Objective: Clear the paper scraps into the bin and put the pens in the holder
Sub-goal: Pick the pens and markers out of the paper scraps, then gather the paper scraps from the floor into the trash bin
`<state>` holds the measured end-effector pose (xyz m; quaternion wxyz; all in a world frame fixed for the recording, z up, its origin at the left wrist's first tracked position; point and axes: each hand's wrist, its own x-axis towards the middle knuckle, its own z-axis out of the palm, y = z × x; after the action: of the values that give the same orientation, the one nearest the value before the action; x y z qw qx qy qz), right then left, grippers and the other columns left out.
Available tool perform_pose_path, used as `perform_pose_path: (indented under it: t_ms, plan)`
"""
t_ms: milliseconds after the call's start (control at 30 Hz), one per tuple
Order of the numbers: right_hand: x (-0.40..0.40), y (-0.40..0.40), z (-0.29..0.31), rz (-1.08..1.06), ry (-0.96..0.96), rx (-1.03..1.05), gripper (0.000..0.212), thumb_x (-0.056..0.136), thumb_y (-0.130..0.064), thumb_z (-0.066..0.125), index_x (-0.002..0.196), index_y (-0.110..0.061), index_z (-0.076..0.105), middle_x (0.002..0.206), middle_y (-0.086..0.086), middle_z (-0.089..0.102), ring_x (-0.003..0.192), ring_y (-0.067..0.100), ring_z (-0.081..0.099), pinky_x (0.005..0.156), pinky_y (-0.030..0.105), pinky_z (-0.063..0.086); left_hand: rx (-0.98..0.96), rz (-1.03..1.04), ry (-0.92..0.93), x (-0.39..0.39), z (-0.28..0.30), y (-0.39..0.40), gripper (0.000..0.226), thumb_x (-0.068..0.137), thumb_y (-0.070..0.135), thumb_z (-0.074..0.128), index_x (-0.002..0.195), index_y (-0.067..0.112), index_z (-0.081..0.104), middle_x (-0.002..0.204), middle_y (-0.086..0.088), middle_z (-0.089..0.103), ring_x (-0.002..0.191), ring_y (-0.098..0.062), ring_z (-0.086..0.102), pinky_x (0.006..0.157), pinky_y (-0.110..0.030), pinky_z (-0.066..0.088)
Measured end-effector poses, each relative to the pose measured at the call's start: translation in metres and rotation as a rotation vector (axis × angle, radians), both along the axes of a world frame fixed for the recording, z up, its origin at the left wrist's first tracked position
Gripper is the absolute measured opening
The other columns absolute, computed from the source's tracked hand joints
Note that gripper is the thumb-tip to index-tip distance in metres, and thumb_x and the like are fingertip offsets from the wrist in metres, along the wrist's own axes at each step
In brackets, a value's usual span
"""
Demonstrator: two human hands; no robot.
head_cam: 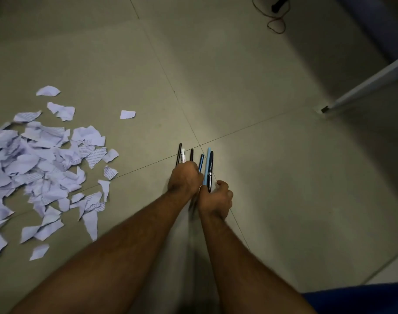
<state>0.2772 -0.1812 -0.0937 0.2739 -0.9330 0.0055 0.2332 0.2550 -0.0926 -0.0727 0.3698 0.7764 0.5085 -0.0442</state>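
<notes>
pens [194, 158] apparently in both grips

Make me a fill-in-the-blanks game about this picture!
1. The scraps lie on the ____.
2. The left hand and the right hand are gathering ____.
3. The scraps are to the ____ of the hands.

Answers: floor; pens; left

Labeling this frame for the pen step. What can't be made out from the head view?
- Pens: lower ends hidden by left hand and right hand; exact count unclear.
- Bin, holder: not in view.
- Paper scraps: pile cut off by the left edge.
- Print on white pen: too small.
</notes>
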Motion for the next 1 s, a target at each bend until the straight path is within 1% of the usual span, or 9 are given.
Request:
perform_pose_path:
  t_ms: [167, 333, 400, 467, 533, 700, 800, 900, 1000]
  plan:
    - [-0.014, 0.018, 0.009, 0.019, -0.074, 0.189, 0.025, 0.088, -0.026, 0.064, 0.112, -0.023, 0.059, 0.109, 0.001, 0.064, 0.099, 0.023, 0.062, 0.082, 0.039, 0.056, -0.041, 0.048, -0.117, -0.030, 0.012, 0.019, 0.014, 0.084, 0.022, 0.064, 0.090, 0.015, 0.075, 0.098, -0.007, 0.074, 0.092, -0.025, 0.068, 0.077, -0.029, 0.052]
    - [-0.036, 0.068, 0.039, 0.071, 0.018, 0.431, 0.011, 0.090, -0.018, 0.061, 0.099, -0.019, 0.068, 0.083, -0.006, 0.064, 0.078, 0.013, 0.060, 0.061, 0.014, 0.042, -0.032, 0.172, -0.152, -0.076, 0.033, 0.055, 0.015, 0.086, 0.024, 0.061, 0.095, 0.019, 0.071, 0.100, -0.004, 0.072, 0.092, -0.024, 0.065, 0.076, -0.024, 0.046]
    - [-0.048, 0.091, 0.046, 0.113, 0.114, 0.468, 0.009, 0.086, -0.022, 0.061, 0.092, -0.022, 0.068, 0.080, -0.007, 0.067, 0.078, 0.016, 0.063, 0.067, 0.022, 0.050, 0.027, 0.215, -0.141, -0.098, 0.045, 0.072, 0.013, 0.087, 0.023, 0.058, 0.091, 0.017, 0.069, 0.097, -0.003, 0.072, 0.091, -0.024, 0.065, 0.074, -0.024, 0.045]
    - [-0.072, 0.118, 0.055, 0.220, 0.233, 0.488, 0.012, 0.077, -0.031, 0.058, 0.081, -0.025, 0.068, 0.078, -0.005, 0.072, 0.078, 0.021, 0.069, 0.077, 0.040, 0.058, 0.091, 0.247, -0.112, -0.129, 0.066, 0.091, 0.012, 0.086, 0.024, 0.055, 0.087, 0.017, 0.066, 0.092, -0.002, 0.071, 0.087, -0.024, 0.065, 0.073, -0.029, 0.051]
    - [-0.101, 0.149, 0.068, 0.342, 0.327, 0.507, 0.018, 0.072, -0.033, 0.054, 0.078, -0.023, 0.068, 0.073, -0.004, 0.073, 0.077, 0.024, 0.071, 0.079, 0.048, 0.059, 0.177, 0.236, -0.015, -0.161, 0.095, 0.110, 0.013, 0.085, 0.025, 0.053, 0.088, 0.016, 0.063, 0.089, -0.001, 0.069, 0.085, -0.025, 0.064, 0.070, -0.033, 0.053]
    - [-0.199, 0.215, 0.118, 0.576, 0.476, 0.593, 0.024, 0.067, -0.042, 0.058, 0.075, -0.022, 0.067, 0.069, -0.002, 0.073, 0.071, 0.023, 0.068, 0.072, 0.044, 0.056, 0.345, 0.430, 0.167, -0.269, 0.166, 0.153, 0.022, 0.086, 0.030, 0.057, 0.097, 0.013, 0.064, 0.102, -0.010, 0.069, 0.097, -0.032, 0.063, 0.075, -0.034, 0.049]
    - [-0.256, 0.229, 0.145, 0.694, 0.586, 0.617, 0.016, 0.071, -0.038, 0.065, 0.069, -0.022, 0.066, 0.069, -0.001, 0.073, 0.064, 0.020, 0.062, 0.063, 0.033, 0.045, 0.304, 0.689, 0.172, -0.337, 0.186, 0.166, 0.023, 0.082, 0.030, 0.061, 0.096, 0.013, 0.066, 0.102, -0.010, 0.069, 0.096, -0.032, 0.063, 0.073, -0.031, 0.048]
    - [-0.304, 0.241, 0.164, 0.782, 0.633, 0.637, 0.014, 0.076, -0.034, 0.066, 0.069, -0.022, 0.065, 0.067, -0.003, 0.072, 0.063, 0.019, 0.060, 0.063, 0.032, 0.044, 0.295, 0.887, 0.167, -0.389, 0.200, 0.171, 0.028, 0.079, 0.037, 0.061, 0.095, 0.015, 0.066, 0.101, -0.009, 0.070, 0.090, -0.032, 0.065, 0.068, -0.029, 0.047]
    - [-0.349, 0.252, 0.185, 0.911, 0.645, 0.627, 0.015, 0.074, -0.035, 0.064, 0.071, -0.021, 0.064, 0.066, -0.004, 0.071, 0.063, 0.020, 0.061, 0.063, 0.035, 0.048, 0.372, 1.012, 0.283, -0.431, 0.212, 0.163, 0.045, 0.082, 0.038, 0.065, 0.118, 0.013, 0.054, 0.112, -0.013, 0.065, 0.098, -0.035, 0.064, 0.075, -0.034, 0.054]
